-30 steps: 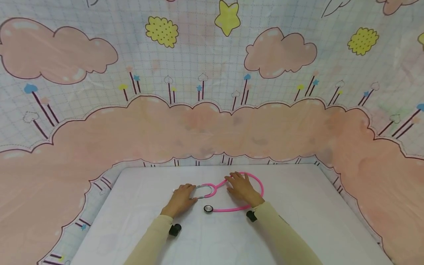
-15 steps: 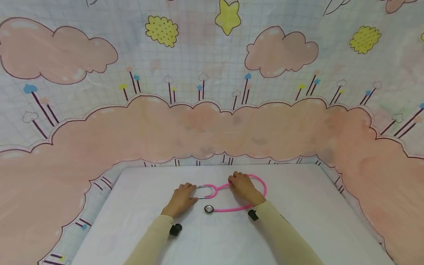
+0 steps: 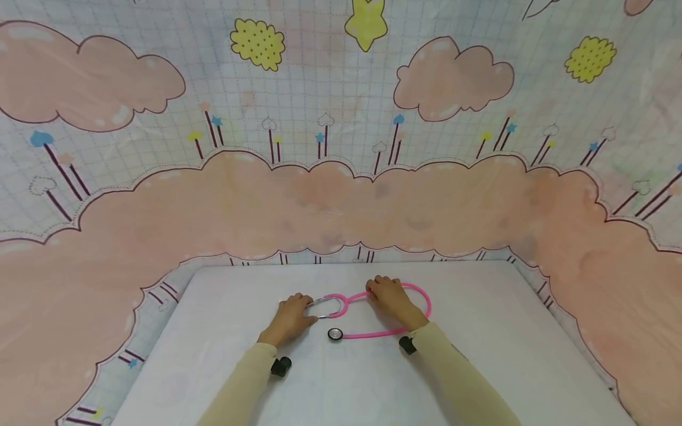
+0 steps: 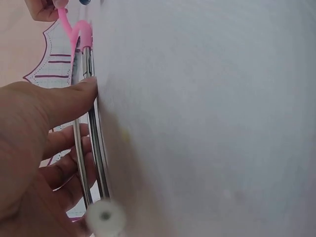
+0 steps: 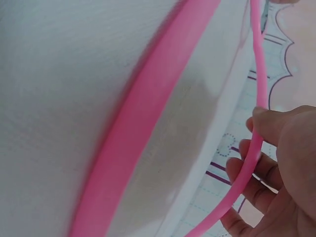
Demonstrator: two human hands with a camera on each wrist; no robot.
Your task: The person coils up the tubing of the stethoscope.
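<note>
A pink stethoscope point(image 3: 373, 335) lies looped on the white table. Its round chest piece point(image 3: 335, 334) rests between the two hands, on the near side. My left hand point(image 3: 290, 316) holds the metal ear tubes point(image 4: 94, 133), thumb on the near tube and fingers around the far one. A pale ear tip point(image 4: 106, 217) pokes out below that hand in the left wrist view. On the other side, my right hand point(image 3: 393, 300) pinches the pink tubing point(image 5: 261, 89) between thumb and fingers, just past the Y-joint. The second stretch of tubing point(image 5: 136, 118) passes close beneath the right wrist camera.
The white tabletop point(image 3: 341, 384) stretches around both hands. Behind it and at its sides hangs a cloth point(image 3: 330, 207) printed with clouds and stars. Black wrist cameras point(image 3: 281, 366) sit at both sleeves.
My right hand's fingers have gone from spread over the tubing to pinching it, and the loop has shifted slightly right. My left hand stays on the ear tubes.
</note>
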